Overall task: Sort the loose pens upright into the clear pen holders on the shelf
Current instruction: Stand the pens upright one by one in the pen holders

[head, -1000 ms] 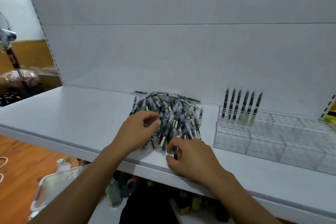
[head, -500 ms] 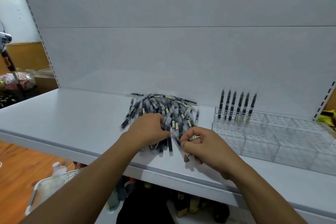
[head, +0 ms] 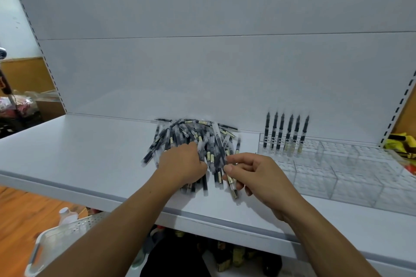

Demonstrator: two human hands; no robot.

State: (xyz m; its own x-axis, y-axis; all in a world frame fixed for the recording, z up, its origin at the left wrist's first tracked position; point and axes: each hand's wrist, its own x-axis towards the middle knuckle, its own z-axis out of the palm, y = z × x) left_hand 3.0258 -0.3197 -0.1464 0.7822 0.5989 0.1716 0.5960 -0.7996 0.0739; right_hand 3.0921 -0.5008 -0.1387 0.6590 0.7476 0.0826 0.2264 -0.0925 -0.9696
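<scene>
The right hand (head: 256,175) pinches one black-and-clear plastic pen (head: 231,183) at the near edge of the loose pen pile (head: 193,135) on the white shelf (head: 78,153). The left hand (head: 182,164) curls over the pile; whether it grips any pens cannot be told. Lift the pen clear, turn it upright, and seat it in a free cell of the clear plastic pen holders (head: 337,164).

Smooth matt shelf (head: 78,153), painted metal by the look, and the same dull finish runs up the back panel (head: 202,74). The loose pens (head: 198,135) are frosted plastic, see-through barrels over dark ink, each with a small pale label like paper. Far right, the pen holders (head: 337,175) are clear hard plastic, glossy at the edges. Near left, a warm wood floor (head: 20,211) and a white perforated tray (head: 67,231) with a faint sheen
</scene>
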